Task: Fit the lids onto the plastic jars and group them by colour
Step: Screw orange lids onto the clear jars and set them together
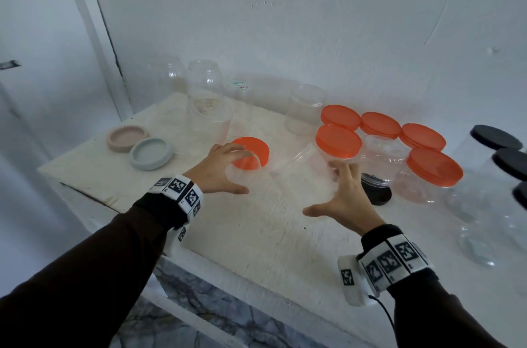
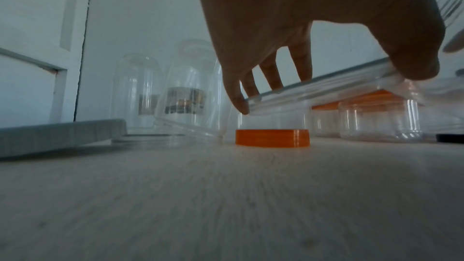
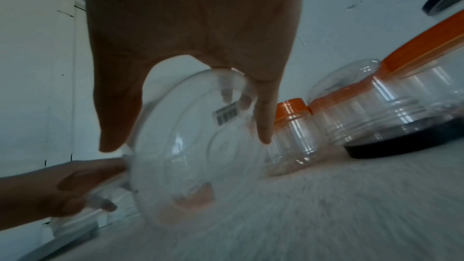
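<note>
— Both hands share one grip: the left hand [image 1: 219,168] curls its fingers over the open mouth rim of a clear plastic jar [image 1: 285,166], and the right hand [image 1: 346,190] spreads thumb and fingers round its base. The jar lies on its side between them, off the counter [image 1: 251,233].

— Why sideways?

— My guess is that it's being turned upright so the loose orange lid [image 1: 252,152], flat on the counter just behind the left fingers, can go on.

— And the poses?

— The left wrist is low, palm down, fingertips hooked on the rim. The right palm faces left, thumb splayed toward the body.

— The rest?

— At far left lie a pink lid [image 1: 127,138] and a grey lid [image 1: 150,153]; lidless jars [image 1: 205,91] stand at the back; five orange-lidded jars [image 1: 382,142] cluster to the right, with a black lid [image 1: 376,193] lying beside them and black-lidded jars [image 1: 496,142] beyond.
</note>
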### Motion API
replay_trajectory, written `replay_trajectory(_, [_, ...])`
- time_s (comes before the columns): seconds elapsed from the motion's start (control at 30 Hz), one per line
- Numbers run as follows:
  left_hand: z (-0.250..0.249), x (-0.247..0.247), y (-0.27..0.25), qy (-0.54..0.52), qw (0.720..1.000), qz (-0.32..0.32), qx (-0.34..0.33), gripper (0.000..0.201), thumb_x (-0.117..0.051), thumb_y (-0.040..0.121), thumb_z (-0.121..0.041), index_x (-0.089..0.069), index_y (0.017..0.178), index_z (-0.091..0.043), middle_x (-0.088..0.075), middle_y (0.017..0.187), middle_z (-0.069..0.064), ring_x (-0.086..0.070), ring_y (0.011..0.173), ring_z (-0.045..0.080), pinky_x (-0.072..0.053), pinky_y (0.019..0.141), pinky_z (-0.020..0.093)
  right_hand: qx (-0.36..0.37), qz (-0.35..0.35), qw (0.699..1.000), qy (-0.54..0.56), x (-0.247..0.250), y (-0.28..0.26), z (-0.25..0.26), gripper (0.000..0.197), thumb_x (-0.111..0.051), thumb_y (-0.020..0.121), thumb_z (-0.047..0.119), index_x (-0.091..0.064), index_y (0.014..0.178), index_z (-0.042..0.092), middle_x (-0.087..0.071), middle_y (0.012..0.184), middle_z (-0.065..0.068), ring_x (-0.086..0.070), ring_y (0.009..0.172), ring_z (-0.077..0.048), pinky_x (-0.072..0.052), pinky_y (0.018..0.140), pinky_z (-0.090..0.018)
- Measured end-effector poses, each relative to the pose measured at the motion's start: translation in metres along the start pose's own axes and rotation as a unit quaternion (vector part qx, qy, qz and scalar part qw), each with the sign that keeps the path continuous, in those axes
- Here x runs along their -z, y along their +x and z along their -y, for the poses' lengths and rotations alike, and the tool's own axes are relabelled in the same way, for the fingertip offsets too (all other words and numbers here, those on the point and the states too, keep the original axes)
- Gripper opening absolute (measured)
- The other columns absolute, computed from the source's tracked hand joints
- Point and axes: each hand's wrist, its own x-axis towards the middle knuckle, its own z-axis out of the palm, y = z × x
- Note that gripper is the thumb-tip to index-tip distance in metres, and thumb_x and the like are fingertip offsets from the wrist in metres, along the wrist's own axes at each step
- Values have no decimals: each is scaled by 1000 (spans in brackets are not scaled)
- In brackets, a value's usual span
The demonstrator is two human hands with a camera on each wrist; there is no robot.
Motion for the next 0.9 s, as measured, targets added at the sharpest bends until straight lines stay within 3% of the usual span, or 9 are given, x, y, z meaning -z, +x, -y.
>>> replay_trajectory(0.13, [-11,8,-1,-58,997,-46,-26,92,-62,46,-69,-37,131,-43,-30,144,-9,-20,130,15,-19,106,31,-9,30,999,-10,2,-6,-3,106,-88,50,41,-34,137,13,-36,124,3,-40,111,-12,-35,94,-24])
replay_trajectory(0.27, [-26,21,4,-70,991,-96,-68,86,-64,52,-70,-40,130,-42,-36,142,-9,-26,133,15,-22,111,39,-19,46,999,16,0,-11,-9,105,-88,52,39,-34,138,14,-40,126,4,-43,112,-12,-36,92,-24])
replay_trajectory(0.33, [-37,24,4,-101,987,-103,-77,87,-65,53,-67,-41,131,-37,-36,141,-11,-28,130,11,-24,107,28,-30,57,998,27,0,-13,-11,103,-88,53,36,-34,138,14,-40,127,4,-44,111,-11,-38,92,-24])
replay_trajectory(0.4, [-50,25,3,-125,984,-94,-86,90,-70,55,-61,-39,133,-31,-35,142,-14,-27,127,4,-24,96,8,-41,71,996,33,0,-16,-14,104,-88,54,34,-32,139,13,-40,130,2,-44,114,-11,-40,95,-26])
replay_trajectory(0.47, [-62,22,4,-127,983,-81,-103,86,-79,62,-48,-39,134,-27,-33,143,-13,-26,126,1,-24,90,2,-45,90,993,55,1,-18,-18,106,-88,56,29,-24,140,13,-38,135,-1,-41,122,-13,-37,99,-27])
replay_trajectory(0.57, [-79,14,4,-116,983,-59,-128,86,-73,58,-56,-39,133,-31,-32,142,-15,-25,127,1,-22,99,15,-51,114,987,98,4,-23,-21,104,-86,61,22,-16,137,16,-33,139,-3,-35,129,-16,-32,103,-28])
replay_trajectory(0.63, [-90,7,5,-100,983,-40,-147,89,-68,55,-61,-39,134,-30,-31,142,-15,-24,127,2,-20,100,18,-58,116,986,108,5,-26,-23,97,-84,64,26,-19,136,18,-34,137,2,-36,128,-14,-33,102,-26])
replay_trajectory(0.77, [-107,-9,7,-73,978,-12,-193,90,-67,56,-61,-40,135,-29,-29,145,-10,-22,132,8,-18,105,23,-79,99,978,169,6,-31,-26,82,-84,64,25,-36,130,20,-44,131,4,-44,122,-13,-43,89,-19])
replay_trajectory(0.9, [-118,-21,9,-35,975,5,-221,91,-58,56,-68,-41,136,-30,-31,145,-8,-21,132,9,-20,108,27,-76,75,975,195,9,-34,-23,76,-85,62,17,-39,123,22,-51,123,2,-51,115,-13,-50,81,-18])
